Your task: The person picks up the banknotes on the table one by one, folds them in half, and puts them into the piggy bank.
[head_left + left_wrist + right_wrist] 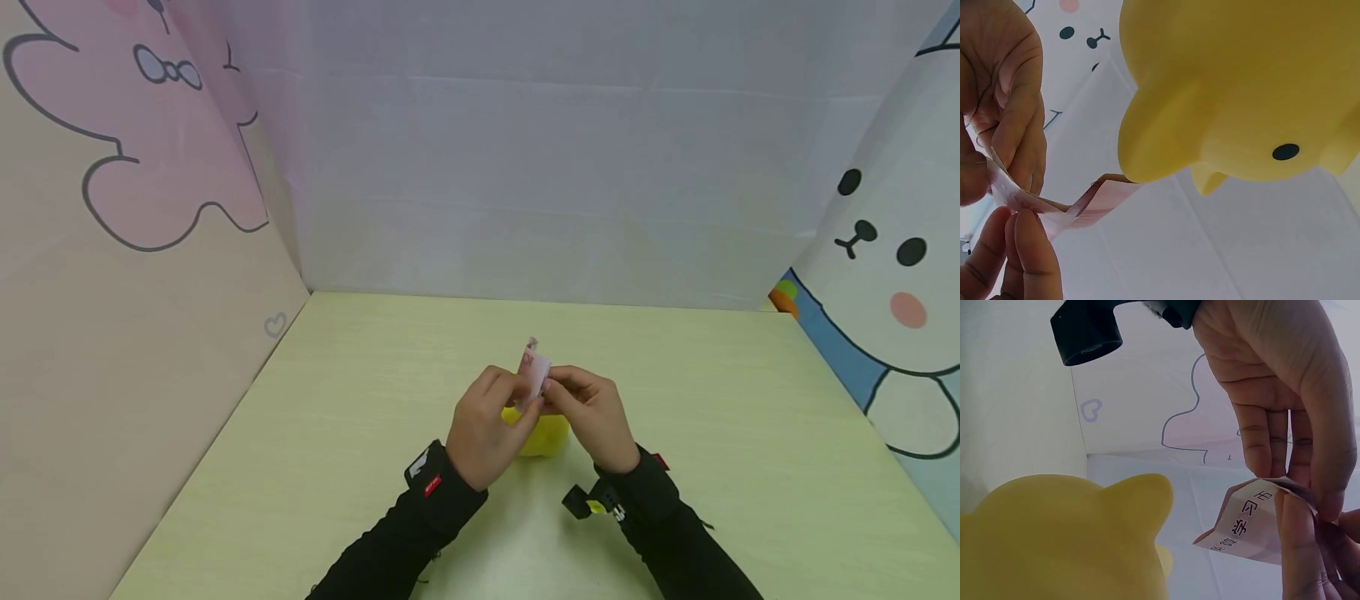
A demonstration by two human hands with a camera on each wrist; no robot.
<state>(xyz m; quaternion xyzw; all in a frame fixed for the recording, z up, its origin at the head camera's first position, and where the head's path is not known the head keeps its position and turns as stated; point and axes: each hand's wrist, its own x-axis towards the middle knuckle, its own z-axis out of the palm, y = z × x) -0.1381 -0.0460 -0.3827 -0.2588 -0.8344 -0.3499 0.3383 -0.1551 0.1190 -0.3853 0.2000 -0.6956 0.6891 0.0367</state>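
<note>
Both hands, left hand (487,429) and right hand (592,414), pinching folded banknote (535,372) above yellow piggy bank (546,436).

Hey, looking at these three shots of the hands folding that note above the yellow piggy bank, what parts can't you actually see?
- Piggy bank: head view, mostly covered by the left hand and right hand; no coin slot shows in any view.
- Folded banknote: head view, too small to read; right wrist view, fingers cover part of the print.
- Piggy bank body: wrist views, cut off by the frame edges.
</note>
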